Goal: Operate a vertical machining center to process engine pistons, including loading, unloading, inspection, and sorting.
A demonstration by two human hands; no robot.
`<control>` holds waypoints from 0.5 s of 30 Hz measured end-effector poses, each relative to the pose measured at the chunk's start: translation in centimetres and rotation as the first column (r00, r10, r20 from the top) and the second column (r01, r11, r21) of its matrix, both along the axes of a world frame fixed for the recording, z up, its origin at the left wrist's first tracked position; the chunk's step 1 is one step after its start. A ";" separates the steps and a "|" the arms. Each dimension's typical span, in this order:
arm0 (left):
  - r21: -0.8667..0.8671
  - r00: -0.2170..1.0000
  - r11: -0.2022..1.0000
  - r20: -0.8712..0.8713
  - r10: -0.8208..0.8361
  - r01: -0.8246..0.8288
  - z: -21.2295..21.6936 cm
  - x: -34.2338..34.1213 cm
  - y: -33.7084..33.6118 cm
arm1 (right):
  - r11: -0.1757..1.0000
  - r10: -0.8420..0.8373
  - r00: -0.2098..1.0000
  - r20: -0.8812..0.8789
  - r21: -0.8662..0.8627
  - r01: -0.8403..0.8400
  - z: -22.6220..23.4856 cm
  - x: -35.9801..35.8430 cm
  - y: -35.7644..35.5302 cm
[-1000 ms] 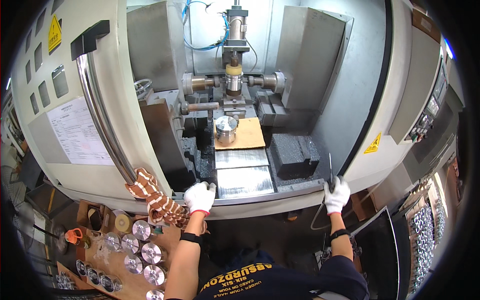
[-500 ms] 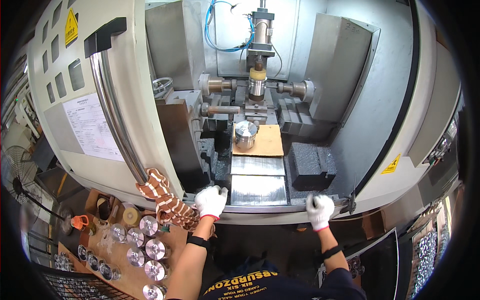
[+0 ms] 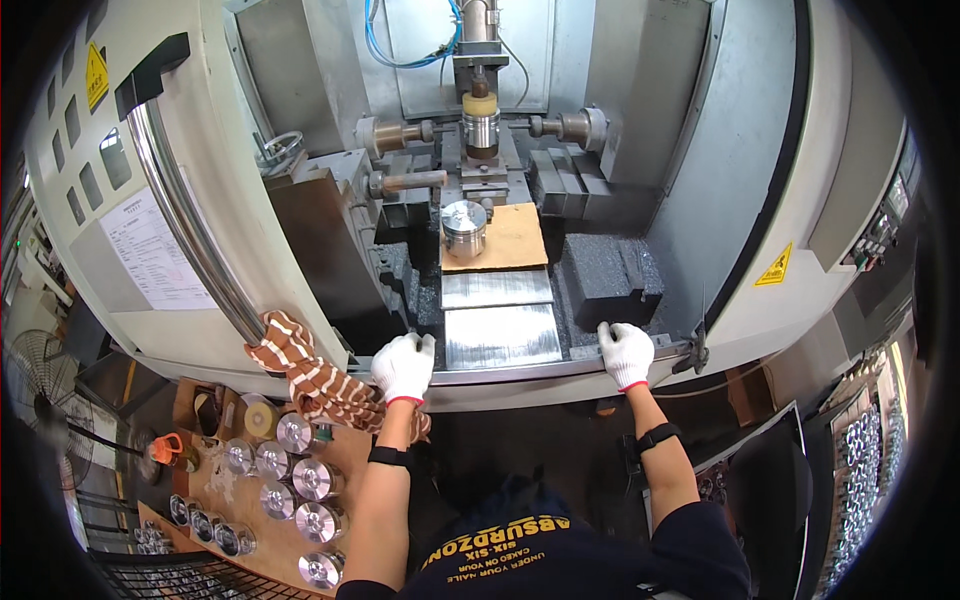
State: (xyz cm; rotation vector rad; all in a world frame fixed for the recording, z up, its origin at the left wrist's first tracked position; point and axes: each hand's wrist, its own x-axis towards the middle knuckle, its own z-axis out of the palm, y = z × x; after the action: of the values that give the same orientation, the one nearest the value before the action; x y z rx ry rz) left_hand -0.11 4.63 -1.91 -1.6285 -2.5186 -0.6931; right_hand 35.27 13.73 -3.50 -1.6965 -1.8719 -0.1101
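Observation:
My left hand, in a white knit glove with a red cuff edge, rests at the front sill of a machine enclosure. Its fingers are curled and nothing shows in them. Farther right along this sill, my right hand, gloved the same way, is also loosely closed with nothing visible in it. Between and beyond the hands, a shiny metal piston stands upright on a tan board. Behind it a second piston is held upright under a vertical press cylinder, with a yellow ring on top.
Spindles point inward from both sides of the fixture. A striped brown cloth hangs by the door handle. Several pistons stand on a table at lower left, near a fan. Many metal parts lie at far right.
The view has shifted, so the machine sits higher and farther left in the picture. Both hands stay at the sill, still curled. The pistons keep their places.

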 end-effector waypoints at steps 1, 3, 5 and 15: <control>-0.003 1.000 1.000 0.004 0.004 -0.004 0.1 -0.1 -0.1 | 1.000 0.000 1.000 -0.003 0.023 0.001 0.0 -0.1 -0.1; -0.018 1.000 1.000 0.018 0.006 -0.006 0.1 -0.1 -0.1 | 1.000 -0.006 1.000 0.008 0.016 0.006 0.0 -0.2 -0.2; -0.047 1.000 0.999 0.025 0.008 -0.007 0.4 0.0 -0.2 | 1.000 -0.010 1.000 0.017 0.012 0.010 -0.1 -0.3 -0.3; -0.089 1.000 0.996 0.028 0.011 -0.008 0.3 0.2 -0.1 | 1.000 0.000 1.000 -0.015 -0.010 0.000 0.4 -0.1 -0.8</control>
State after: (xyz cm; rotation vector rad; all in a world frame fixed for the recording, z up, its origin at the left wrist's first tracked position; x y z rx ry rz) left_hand 0.06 4.49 -1.65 -1.6440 -2.6110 -0.6166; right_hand 35.13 12.91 -3.09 -1.6996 -1.8649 -0.0881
